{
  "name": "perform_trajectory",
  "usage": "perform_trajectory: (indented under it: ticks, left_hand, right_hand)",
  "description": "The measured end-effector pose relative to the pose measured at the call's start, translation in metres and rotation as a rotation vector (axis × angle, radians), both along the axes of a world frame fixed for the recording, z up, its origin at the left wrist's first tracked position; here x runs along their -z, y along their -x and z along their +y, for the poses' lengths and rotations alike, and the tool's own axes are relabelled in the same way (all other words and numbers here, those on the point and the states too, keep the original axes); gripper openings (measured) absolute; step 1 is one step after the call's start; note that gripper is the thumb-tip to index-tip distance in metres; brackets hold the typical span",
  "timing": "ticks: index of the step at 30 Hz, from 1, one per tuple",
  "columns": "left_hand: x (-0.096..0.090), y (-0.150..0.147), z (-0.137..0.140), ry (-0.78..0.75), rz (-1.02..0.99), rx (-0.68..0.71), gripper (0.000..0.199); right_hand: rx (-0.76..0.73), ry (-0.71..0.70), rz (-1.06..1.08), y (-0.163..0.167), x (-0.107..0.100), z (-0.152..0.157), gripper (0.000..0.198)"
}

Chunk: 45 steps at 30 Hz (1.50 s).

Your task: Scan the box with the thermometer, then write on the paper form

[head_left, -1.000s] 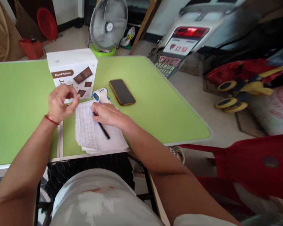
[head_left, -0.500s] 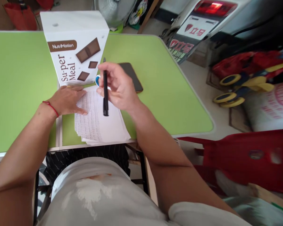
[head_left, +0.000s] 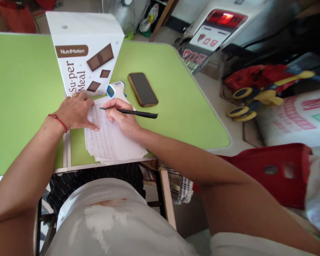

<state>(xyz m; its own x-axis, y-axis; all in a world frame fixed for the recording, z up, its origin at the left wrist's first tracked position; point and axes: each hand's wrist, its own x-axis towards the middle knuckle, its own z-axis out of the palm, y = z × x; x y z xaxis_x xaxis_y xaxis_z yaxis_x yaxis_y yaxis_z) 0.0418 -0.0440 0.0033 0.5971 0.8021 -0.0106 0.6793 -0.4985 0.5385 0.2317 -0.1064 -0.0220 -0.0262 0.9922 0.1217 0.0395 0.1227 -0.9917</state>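
A stack of paper sheets lies near the table's front edge, its left part covered in rows of small writing. My left hand rests spread on the upper left of the sheets, fingers stretched toward the box. In my right hand is a black pen, gripped with the tip pointing left over the written rows; whether the tip touches the paper I cannot tell. Just beyond that hand lies a white and blue infrared thermometer, partly hidden. To its right is a smartphone with a dark screen.
A white NutriMotion box stands upright behind the sheets on the green table. A red plastic chair is at the right. Beyond the table are a vehicle's rear with a red light and a white sack.
My right hand has come down to the paper, and the pen has swung from upright to nearly level. The thermometer and phone show more fully. My left hand has stayed put.
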Motion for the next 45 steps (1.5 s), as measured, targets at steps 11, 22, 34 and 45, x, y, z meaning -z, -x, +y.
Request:
perform_trajectory:
  ticks: [11,22,34,45]
  left_hand:
    - [0.051,0.010,0.029,0.013,-0.338,-0.034,0.079]
    - [0.028,0.012,0.014,-0.035,-0.259,0.029,0.064]
    - [-0.028,-0.021,-0.023,-0.034,0.512,-0.149,0.054]
    - [-0.025,-0.018,-0.018,0.004,0.494,-0.144,0.051]
  right_hand:
    - [0.107,-0.057,-0.152,-0.020,0.006,0.009,0.007]
    - [0.148,-0.097,-0.240,-0.009,0.006,0.005,0.014]
    - [0.093,-0.232,-0.289,-0.014,0.023,0.014,0.013]
    - [0.077,-0.223,-0.319,-0.014,0.024,0.013,0.012]
